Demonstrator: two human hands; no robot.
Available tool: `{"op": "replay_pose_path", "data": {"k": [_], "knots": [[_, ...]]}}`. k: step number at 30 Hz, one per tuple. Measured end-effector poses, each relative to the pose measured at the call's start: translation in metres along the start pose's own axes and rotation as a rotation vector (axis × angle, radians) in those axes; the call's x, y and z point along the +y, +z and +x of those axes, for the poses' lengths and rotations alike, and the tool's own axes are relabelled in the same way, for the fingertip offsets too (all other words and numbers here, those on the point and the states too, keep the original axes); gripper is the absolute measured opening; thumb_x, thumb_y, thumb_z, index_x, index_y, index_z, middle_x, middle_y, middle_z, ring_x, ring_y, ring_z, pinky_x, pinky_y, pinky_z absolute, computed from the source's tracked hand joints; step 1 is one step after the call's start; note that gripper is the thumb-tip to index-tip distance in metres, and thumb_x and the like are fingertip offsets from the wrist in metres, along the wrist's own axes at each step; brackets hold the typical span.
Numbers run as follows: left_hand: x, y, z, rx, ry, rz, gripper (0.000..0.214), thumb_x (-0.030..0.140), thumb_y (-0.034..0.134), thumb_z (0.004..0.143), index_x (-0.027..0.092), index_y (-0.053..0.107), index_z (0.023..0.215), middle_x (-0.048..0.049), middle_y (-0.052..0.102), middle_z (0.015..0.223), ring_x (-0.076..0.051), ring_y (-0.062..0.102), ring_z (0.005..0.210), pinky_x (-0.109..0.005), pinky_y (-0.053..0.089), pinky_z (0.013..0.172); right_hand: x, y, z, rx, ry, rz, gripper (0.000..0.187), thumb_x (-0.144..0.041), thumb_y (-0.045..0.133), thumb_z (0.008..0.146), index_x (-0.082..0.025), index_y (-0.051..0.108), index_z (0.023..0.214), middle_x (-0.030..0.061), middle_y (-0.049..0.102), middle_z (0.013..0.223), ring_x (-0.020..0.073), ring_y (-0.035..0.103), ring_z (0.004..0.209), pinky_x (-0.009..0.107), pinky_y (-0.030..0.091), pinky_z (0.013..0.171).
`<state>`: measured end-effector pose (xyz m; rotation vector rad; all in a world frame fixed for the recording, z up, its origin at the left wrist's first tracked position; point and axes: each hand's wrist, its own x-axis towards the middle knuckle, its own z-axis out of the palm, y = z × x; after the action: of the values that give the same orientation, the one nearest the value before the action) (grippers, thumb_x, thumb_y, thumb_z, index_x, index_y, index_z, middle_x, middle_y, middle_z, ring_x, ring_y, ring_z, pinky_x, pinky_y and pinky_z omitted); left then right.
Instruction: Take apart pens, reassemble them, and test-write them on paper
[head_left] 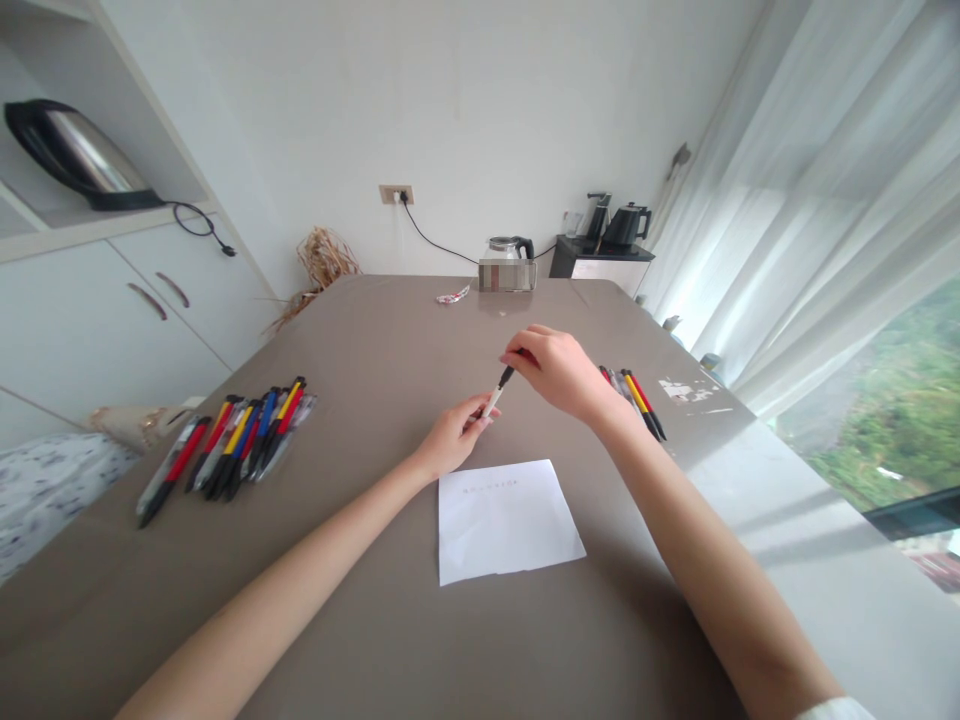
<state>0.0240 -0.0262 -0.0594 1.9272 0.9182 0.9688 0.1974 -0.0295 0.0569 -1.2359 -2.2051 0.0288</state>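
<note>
So, a single pen (496, 392) is held up just over the middle of the bench (375, 330), pinched at both ends. The white lower end is clamped in the left hand (456, 432), and the dark upper end is closed inside the fingers of the right hand (559, 372). Gripped like that, each half of the barrel is probably steadied by its own hand, and nothing is rested on the surface.

Just below, toward the near edge, one sheet of white paper (506, 520) is laid flat within easy reach, with a faint line of writing near its top.

Two lots of pens are set well apart, seemingly so they aren't mixed. A bigger bunch (232, 440) is spread by the left edge, roughly a dozen, though an exact count can't be made. A smaller bunch (636, 400) is by the right edge, maybe four or five. One glass pot (510, 250) is parked at the far edge.
</note>
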Motion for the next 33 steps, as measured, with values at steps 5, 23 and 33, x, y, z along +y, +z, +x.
{"op": "replay_pose_path", "data": {"k": [5,23,33], "knots": [[0.001,0.0,0.0,0.008,0.004,-0.008,0.036,0.023,0.041,0.082,0.021,0.044,0.118,-0.0063,0.059,0.098,-0.014,0.058,0.085,-0.032,0.047,0.078,0.0,0.004,0.001,0.005,-0.018,0.04,0.015,-0.022,0.045,0.08,-0.017,0.058,0.076,0.0038,0.057,0.077,0.0128,0.05,0.067,0.023,0.034,0.062],[0.003,-0.001,0.0,0.057,0.009,-0.088,0.037,0.03,0.042,0.082,0.02,0.044,0.118,-0.0066,0.06,0.095,-0.014,0.058,0.081,-0.03,0.047,0.073,-0.009,0.018,0.001,0.127,0.01,0.186,0.024,-0.029,0.041,0.083,-0.017,0.063,0.082,0.0037,0.057,0.074,0.0121,0.05,0.066,0.022,0.036,0.062],[0.003,-0.001,0.0,0.058,0.019,-0.119,0.035,0.031,0.041,0.083,0.019,0.044,0.116,-0.007,0.059,0.096,-0.013,0.058,0.082,-0.03,0.045,0.076,-0.009,0.019,0.001,0.07,0.05,0.357,0.025,-0.03,0.044,0.081,-0.018,0.064,0.087,0.0034,0.06,0.079,0.0119,0.053,0.066,0.023,0.04,0.065]]}}
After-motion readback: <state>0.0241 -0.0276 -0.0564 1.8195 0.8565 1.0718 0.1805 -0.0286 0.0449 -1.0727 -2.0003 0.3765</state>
